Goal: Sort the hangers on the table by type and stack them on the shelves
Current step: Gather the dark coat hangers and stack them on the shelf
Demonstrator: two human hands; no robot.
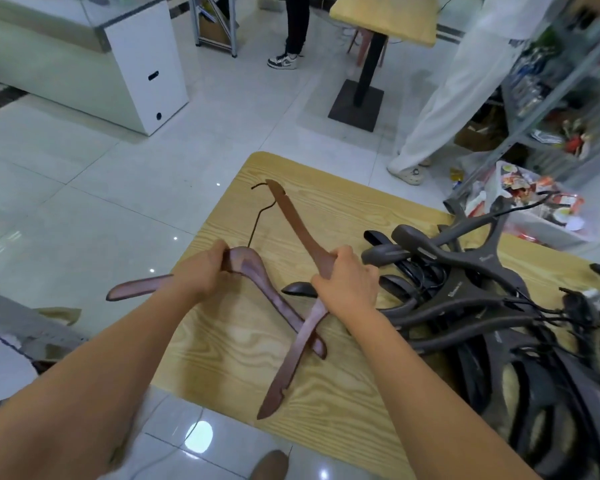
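My left hand (201,271) is curled around the middle of one brown wooden hanger (267,285), just by its wire hook. My right hand (347,282) grips the middle of a second brown wooden hanger (291,213), which runs from far to near. Both are held just above the wood-grain table (239,368), and their near arms cross between my wrists. To the right, a tangled pile of dark grey hangers (465,289) lies on the table. A metal shelf unit (551,81) stands at the far right, with a person in white trousers (447,98) beside it.
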